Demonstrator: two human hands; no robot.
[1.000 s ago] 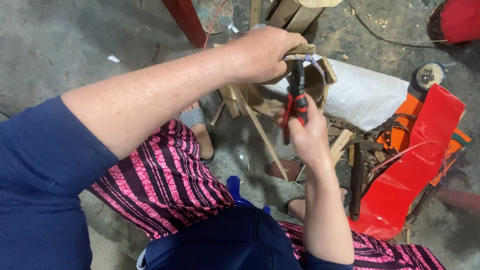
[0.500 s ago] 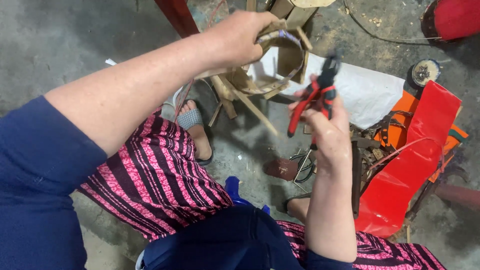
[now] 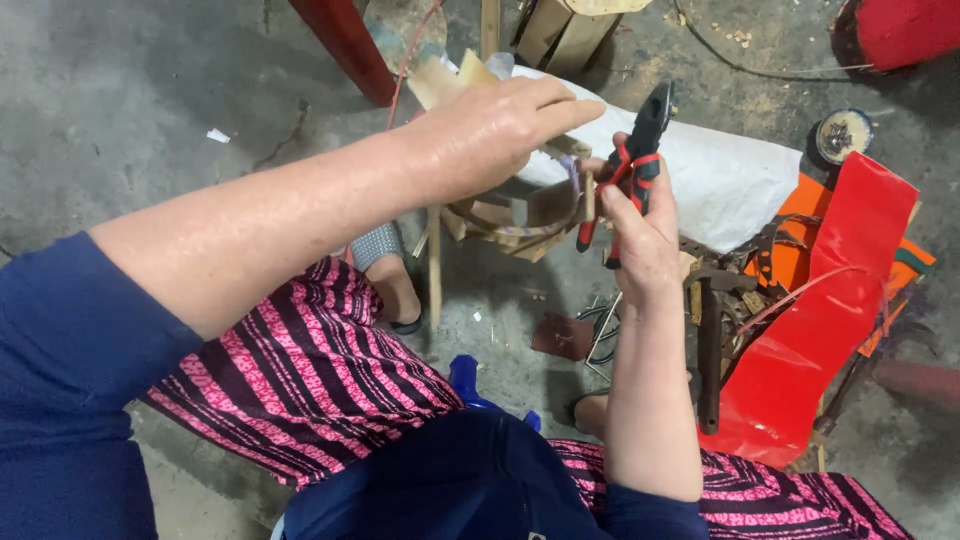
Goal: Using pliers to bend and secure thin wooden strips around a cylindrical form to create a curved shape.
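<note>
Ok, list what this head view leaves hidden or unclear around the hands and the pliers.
- Left hand covers its grip on the bamboo-strip hoop.
- Right hand wraps the pliers; handles mostly hidden.
- Pliers' tip: too small to tell whether it is parted.
- Wooden piece: cut by top edge.

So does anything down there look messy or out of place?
Rather cluttered: a hammer, scissors and red sheet lie loose on the floor by the right hand, which holds pliers. Nothing looks spilled or broken.
</note>
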